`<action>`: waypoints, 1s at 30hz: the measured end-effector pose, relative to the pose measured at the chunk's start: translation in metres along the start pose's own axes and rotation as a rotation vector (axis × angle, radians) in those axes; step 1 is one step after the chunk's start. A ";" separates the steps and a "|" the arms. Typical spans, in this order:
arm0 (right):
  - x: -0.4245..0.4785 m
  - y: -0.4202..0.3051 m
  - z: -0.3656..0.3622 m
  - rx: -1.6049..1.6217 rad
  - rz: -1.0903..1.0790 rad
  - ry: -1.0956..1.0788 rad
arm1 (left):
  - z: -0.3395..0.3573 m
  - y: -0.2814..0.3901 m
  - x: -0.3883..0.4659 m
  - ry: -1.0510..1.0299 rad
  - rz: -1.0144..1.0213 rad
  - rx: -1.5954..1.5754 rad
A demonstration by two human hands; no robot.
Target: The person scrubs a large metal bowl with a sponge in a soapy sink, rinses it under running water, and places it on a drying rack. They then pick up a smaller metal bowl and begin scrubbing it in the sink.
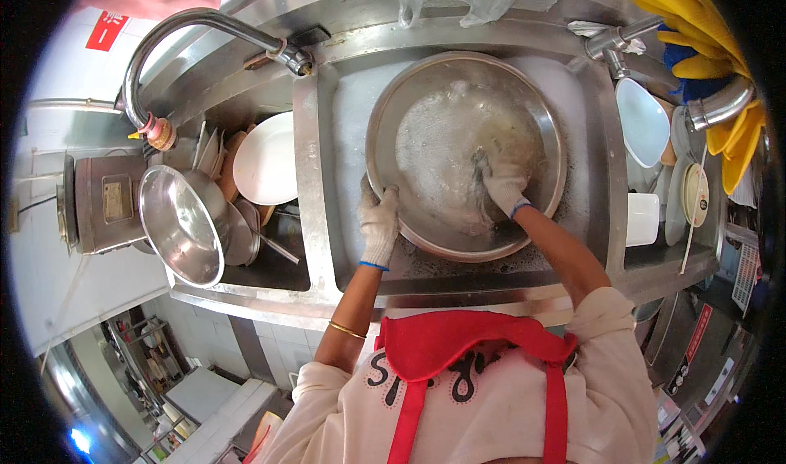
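A large round stainless steel basin (430,233) sits in the middle sink (393,280), with soapy water inside it and suds around it. My left hand (377,221), in a white knit glove with a blue cuff, grips the basin's near-left rim, thumb over the edge. Inside the basin, toward its right side, my right hand (505,184) in a matching glove reaches down to the wet bottom. Its fingers are blurred by motion and water. Something greyish shows beside them, and I cannot tell whether the hand holds it.
In the left sink stand a steel bowl (181,227), a white plate (267,160) and more dishes. The right sink holds a pale blue dish (643,122), a white rectangular dish (642,219) and plates. A curved faucet (202,18) arches at upper left; yellow gloves (706,9) hang at upper right.
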State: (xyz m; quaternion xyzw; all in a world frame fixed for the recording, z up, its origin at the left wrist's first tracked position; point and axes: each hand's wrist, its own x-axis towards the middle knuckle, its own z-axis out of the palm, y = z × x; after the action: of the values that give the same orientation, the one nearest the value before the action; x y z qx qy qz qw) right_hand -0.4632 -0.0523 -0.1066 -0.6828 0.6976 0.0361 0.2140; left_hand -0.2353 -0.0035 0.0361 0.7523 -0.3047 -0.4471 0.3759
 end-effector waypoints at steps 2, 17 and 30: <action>0.024 -0.013 -0.009 0.243 0.128 0.187 | -0.002 -0.012 0.008 -0.012 0.049 -0.067; -0.008 -0.140 -0.039 0.751 -0.605 -0.233 | -0.010 -0.046 0.028 -0.048 0.215 -0.012; -0.002 -0.168 -0.107 0.583 -0.521 -0.224 | 0.000 -0.104 0.064 -0.035 0.132 -0.274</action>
State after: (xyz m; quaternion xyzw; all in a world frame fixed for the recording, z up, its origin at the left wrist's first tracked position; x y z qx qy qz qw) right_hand -0.3276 -0.0977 0.0317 -0.7392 0.4547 -0.1445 0.4753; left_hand -0.1959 0.0007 -0.0793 0.6644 -0.2960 -0.4717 0.4985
